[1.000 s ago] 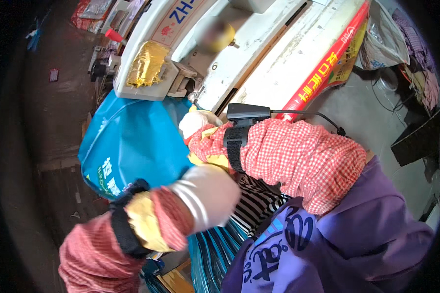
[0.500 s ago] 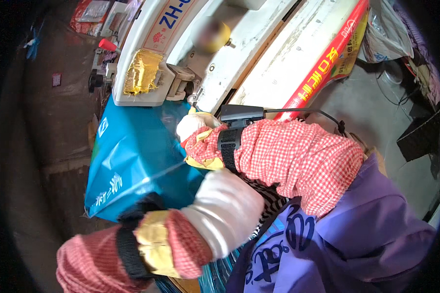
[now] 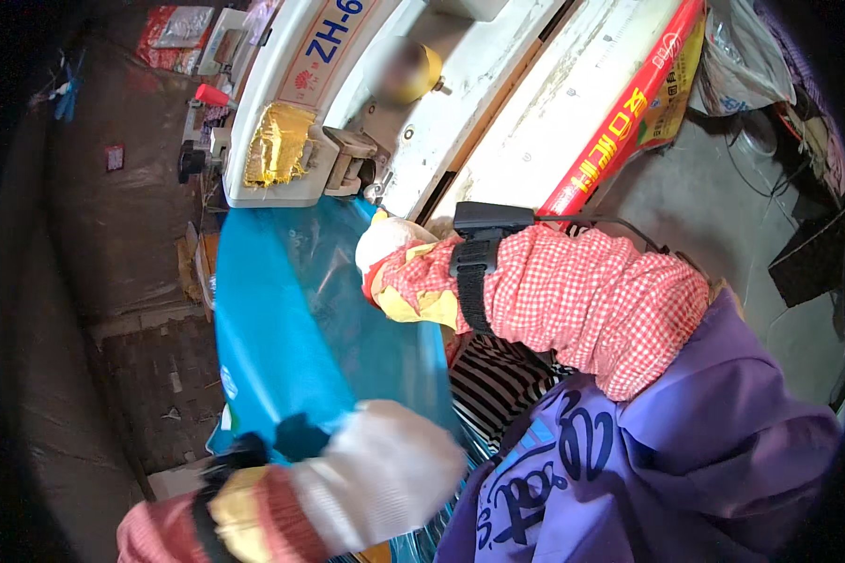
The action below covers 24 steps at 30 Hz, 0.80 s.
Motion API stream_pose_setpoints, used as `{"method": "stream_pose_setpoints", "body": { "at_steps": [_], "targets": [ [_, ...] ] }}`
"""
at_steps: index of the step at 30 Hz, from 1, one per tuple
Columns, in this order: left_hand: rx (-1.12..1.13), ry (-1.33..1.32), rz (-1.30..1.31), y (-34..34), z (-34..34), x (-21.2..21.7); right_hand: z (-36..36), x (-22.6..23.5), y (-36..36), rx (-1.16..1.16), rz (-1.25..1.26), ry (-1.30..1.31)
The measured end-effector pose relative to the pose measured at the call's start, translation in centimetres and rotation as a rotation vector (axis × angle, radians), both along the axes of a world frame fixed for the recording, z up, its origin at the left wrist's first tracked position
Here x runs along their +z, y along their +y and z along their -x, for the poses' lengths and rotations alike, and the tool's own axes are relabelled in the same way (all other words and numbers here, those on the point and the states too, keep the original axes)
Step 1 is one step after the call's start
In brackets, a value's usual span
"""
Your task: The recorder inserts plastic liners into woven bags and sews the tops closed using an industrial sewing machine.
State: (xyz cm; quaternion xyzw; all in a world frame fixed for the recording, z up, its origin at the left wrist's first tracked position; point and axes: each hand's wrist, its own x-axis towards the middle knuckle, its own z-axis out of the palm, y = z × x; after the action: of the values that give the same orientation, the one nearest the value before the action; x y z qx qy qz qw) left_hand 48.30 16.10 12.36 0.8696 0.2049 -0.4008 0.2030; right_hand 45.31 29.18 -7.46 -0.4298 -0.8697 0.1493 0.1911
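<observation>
A blue plastic bag [image 3: 282, 300] hangs below the end of a white machine [image 3: 277, 122], its top edge at the machine's small metal jaw [image 3: 351, 161]. My right hand [image 3: 391, 246], in a white glove, closes at the bag's right edge just under that jaw; its fingers are largely hidden, and a yellow fingertip points up. Lower down, my left hand [image 3: 385, 479], also gloved in white, is over the lower part of the bag. Motion blurs it, so its fingers cannot be made out. Red checked sleeves and black straps cover both wrists.
A long white panel [image 3: 573, 94] with a red printed edge runs up to the right. A red-tipped lever [image 3: 212, 95] and black knob [image 3: 192, 161] stick out left of the machine. Purple cloth [image 3: 667, 450] covers my lap. A clear plastic bag [image 3: 742, 66] hangs at the far right.
My left hand has moved down and left. The blue bag has gone from a folded, bulging shape to a longer, smoother sheet. My right hand stays near the jaw.
</observation>
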Motion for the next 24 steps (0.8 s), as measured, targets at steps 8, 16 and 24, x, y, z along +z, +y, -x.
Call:
{"method": "stream_pose_setpoints", "body": {
  "at_steps": [8, 16, 24],
  "targets": [
    [0.121, -0.2, 0.103, -1.5, -0.6, -4.9, -6.2, 1.3, -1.2, 0.18, 0.251, -0.059],
    [0.129, -0.241, 0.18, -2.2, -1.1, -5.1, -3.4, 3.0, -3.5, -0.097, 0.327, -0.057],
    [0.072, -0.281, -0.031, 0.3, -1.2, -4.9, 1.0, 0.7, -0.3, -0.066, 0.41, -0.26]
  ]
}}
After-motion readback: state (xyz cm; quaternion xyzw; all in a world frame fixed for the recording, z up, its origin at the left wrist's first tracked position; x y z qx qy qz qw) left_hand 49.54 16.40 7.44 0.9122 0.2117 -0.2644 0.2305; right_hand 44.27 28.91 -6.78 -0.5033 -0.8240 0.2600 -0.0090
